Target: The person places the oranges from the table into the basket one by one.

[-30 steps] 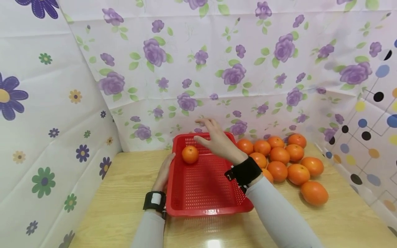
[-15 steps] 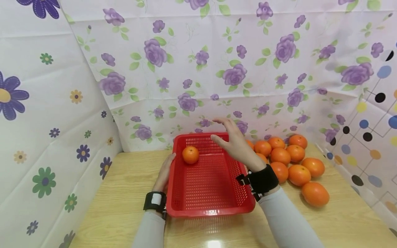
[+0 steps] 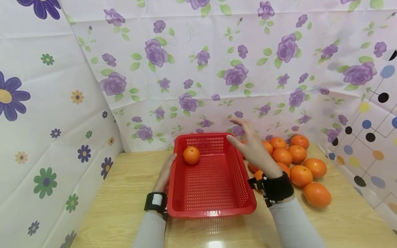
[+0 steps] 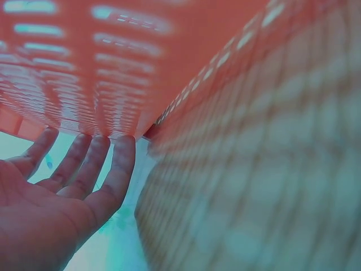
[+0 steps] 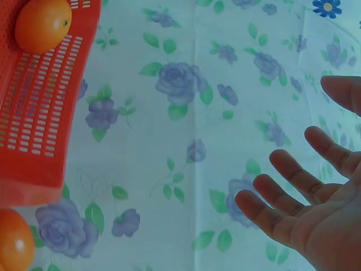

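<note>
A red plastic basket with slotted walls sits in the middle of the table, and one orange lies in its back left corner. My left hand touches the basket's left side; in the left wrist view its fingertips meet the slotted wall, the fingers extended. Over the basket's right edge and the near oranges hovers my right hand, fingers spread and nothing in them. The right wrist view shows the same bare palm apart from the basket.
Several loose oranges lie together on the table right of the basket, some partly hidden behind my right hand and wrist. The wooden table ends at a flowered cloth behind and patterned cloths at both sides.
My right hand has moved to the right, from above the basket to over its right edge and the oranges. The left hand stays at the basket's side; the orange inside has not moved.
</note>
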Action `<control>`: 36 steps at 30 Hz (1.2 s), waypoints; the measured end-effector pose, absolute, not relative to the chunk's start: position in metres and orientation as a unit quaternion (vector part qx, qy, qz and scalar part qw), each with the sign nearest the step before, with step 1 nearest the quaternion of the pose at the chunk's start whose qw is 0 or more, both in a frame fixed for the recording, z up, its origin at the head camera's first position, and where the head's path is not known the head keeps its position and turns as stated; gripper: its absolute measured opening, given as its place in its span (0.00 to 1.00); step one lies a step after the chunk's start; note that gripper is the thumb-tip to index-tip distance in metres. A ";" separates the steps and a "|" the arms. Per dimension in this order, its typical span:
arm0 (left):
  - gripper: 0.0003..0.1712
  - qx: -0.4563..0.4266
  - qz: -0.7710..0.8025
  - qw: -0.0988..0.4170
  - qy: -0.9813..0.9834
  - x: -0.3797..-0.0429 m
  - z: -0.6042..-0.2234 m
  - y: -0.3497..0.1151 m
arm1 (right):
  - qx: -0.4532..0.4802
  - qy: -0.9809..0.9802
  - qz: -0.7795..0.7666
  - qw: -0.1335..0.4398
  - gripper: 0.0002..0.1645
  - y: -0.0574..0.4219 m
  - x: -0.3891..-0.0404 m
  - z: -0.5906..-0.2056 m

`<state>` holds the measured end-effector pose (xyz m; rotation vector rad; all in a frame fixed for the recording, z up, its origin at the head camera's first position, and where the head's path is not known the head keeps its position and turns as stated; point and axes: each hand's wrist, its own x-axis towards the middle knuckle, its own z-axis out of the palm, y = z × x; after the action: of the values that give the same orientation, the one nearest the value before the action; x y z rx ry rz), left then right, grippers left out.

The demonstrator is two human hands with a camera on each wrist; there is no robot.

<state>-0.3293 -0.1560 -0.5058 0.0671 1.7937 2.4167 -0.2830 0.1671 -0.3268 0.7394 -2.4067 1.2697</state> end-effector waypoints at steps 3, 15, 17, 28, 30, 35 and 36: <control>0.38 0.023 0.801 0.071 0.594 -0.330 -0.506 -0.156 | 0.255 -0.842 0.442 0.177 0.34 0.177 -0.277 -0.330; 0.37 0.024 0.802 0.073 0.593 -0.330 -0.508 -0.156 | 0.172 -0.857 0.446 0.193 0.35 0.215 -0.253 -0.348; 0.37 0.024 0.801 0.074 0.594 -0.330 -0.508 -0.156 | 0.165 -0.857 0.447 0.194 0.35 0.221 -0.250 -0.351; 0.35 0.028 0.802 0.080 0.591 -0.330 -0.505 -0.159 | 0.150 -0.856 0.417 0.267 0.33 0.241 -0.249 -0.355; 0.34 0.024 0.800 0.080 0.594 -0.330 -0.506 -0.159 | 0.128 -0.861 0.412 0.271 0.34 0.247 -0.246 -0.353; 0.35 0.020 0.799 0.073 0.596 -0.332 -0.506 -0.157 | 0.044 -0.874 0.411 0.254 0.41 0.275 -0.238 -0.350; 0.35 0.020 0.800 0.071 0.596 -0.332 -0.506 -0.157 | 0.021 -0.878 0.409 0.246 0.43 0.282 -0.236 -0.350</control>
<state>-0.3324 -0.1566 -0.5063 0.0596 1.7923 2.4053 -0.2365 0.2817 -0.3497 0.0562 -2.3964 1.1165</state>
